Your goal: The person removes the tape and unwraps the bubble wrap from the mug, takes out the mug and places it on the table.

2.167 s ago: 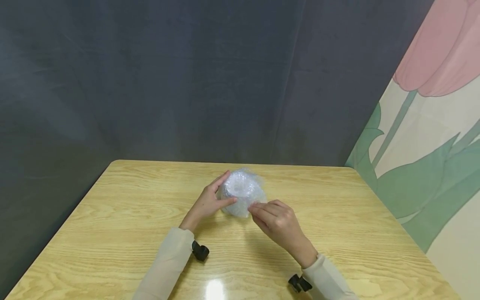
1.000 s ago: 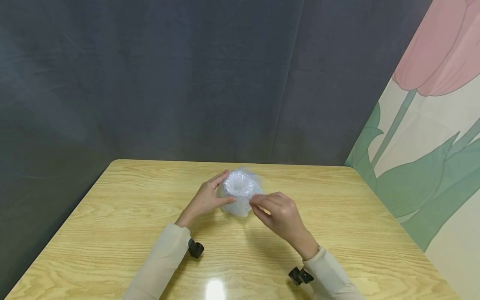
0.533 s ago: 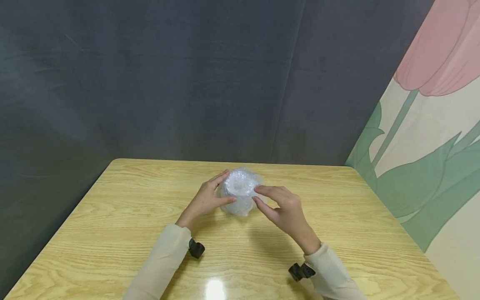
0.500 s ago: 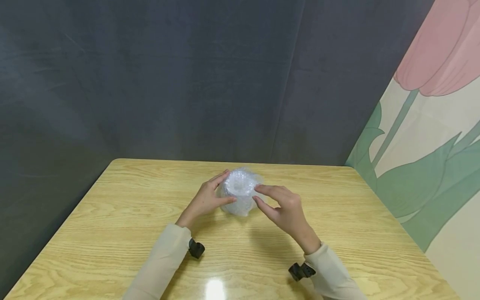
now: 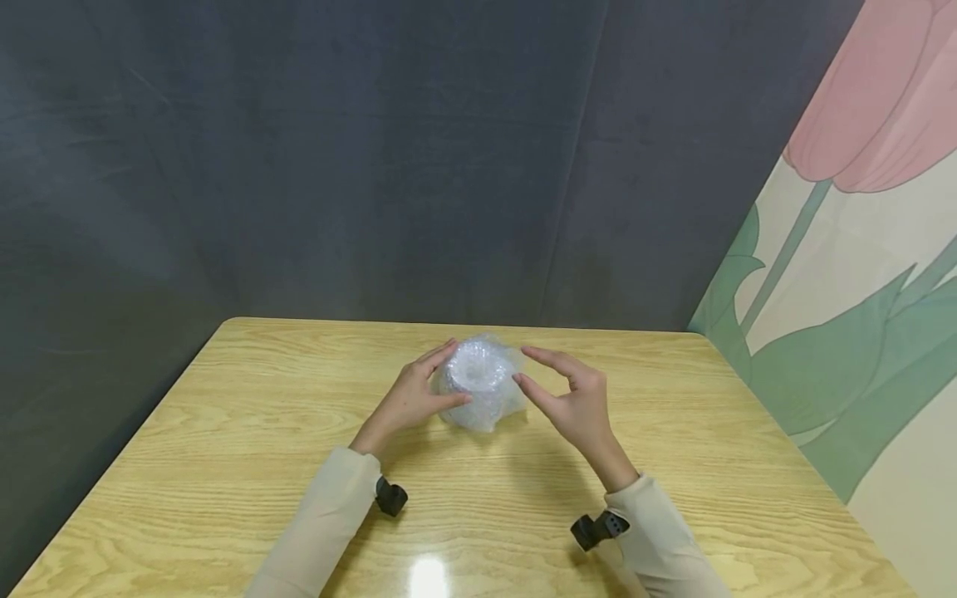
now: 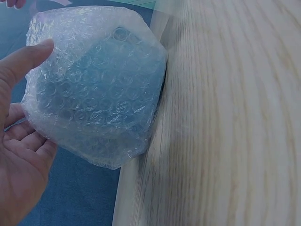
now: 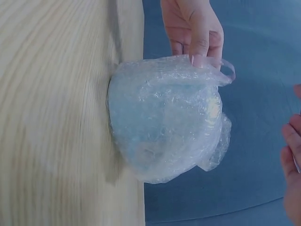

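Observation:
A roundish bundle in clear bubble wrap [image 5: 482, 378] stands on the wooden table, with a dimpled hollow in its top. My left hand [image 5: 411, 399] holds it from the left, thumb on the near side and fingers around the far side. In the left wrist view, the thumb presses on the crinkled bubble wrap [image 6: 103, 89], and a bluish tint shows through the layers. A thin translucent strip [image 7: 229, 70] loops up beside the left thumb in the right wrist view. My right hand [image 5: 576, 403] hovers at the bundle's right side, thumb and forefinger spread apart, nothing visible between them.
The light wooden table [image 5: 710, 465] reaches to a dark curtain [image 5: 389, 166] behind. A tulip-patterned cloth [image 5: 860, 332] hangs at the right. Each wrist wears a small black camera, such as the right wrist camera [image 5: 598, 529].
My right hand has let go of the wrap's near right edge, risen and moved slightly right, its thumb and forefinger spreading apart. The left hand and the bundle have stayed nearly still.

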A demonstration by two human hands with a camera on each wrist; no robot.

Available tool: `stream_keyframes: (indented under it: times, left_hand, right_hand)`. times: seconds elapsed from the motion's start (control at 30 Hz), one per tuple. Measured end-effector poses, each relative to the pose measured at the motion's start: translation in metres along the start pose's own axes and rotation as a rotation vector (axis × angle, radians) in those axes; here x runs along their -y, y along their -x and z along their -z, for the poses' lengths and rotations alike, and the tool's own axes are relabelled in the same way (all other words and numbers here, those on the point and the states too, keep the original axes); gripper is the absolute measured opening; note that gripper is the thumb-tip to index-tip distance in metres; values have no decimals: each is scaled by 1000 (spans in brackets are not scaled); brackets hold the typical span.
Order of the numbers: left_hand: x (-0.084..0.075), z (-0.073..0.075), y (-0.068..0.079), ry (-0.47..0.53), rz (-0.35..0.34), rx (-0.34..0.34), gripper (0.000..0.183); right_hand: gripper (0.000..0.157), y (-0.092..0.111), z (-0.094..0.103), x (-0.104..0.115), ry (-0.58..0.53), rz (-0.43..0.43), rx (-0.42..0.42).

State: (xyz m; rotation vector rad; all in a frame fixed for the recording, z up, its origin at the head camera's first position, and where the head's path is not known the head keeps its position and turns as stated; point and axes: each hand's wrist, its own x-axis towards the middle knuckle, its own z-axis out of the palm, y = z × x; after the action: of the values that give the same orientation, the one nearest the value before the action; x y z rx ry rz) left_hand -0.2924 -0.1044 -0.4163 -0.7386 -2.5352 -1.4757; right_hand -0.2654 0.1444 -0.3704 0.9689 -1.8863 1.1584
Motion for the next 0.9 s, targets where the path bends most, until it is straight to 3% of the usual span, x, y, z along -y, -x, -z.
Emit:
stream_keyframes:
  times: [0.27, 0.53, 0.7, 0.9]
  left_hand:
    - [-2, 2, 1, -22, 3, 0, 85]
    - [-3, 4, 3, -21, -34, -3, 83]
    - [-5, 6, 4, -22, -34, -9, 80]
    - [-8, 8, 5, -9, -38, -32, 75]
  right_hand:
    - [35, -11, 5, 24, -72, -130, 20]
    - [36, -10, 4, 17, -171, -236, 23]
    - [38, -3, 2, 0, -237, -285, 18]
    - [39, -3, 0, 0, -255, -335, 43]
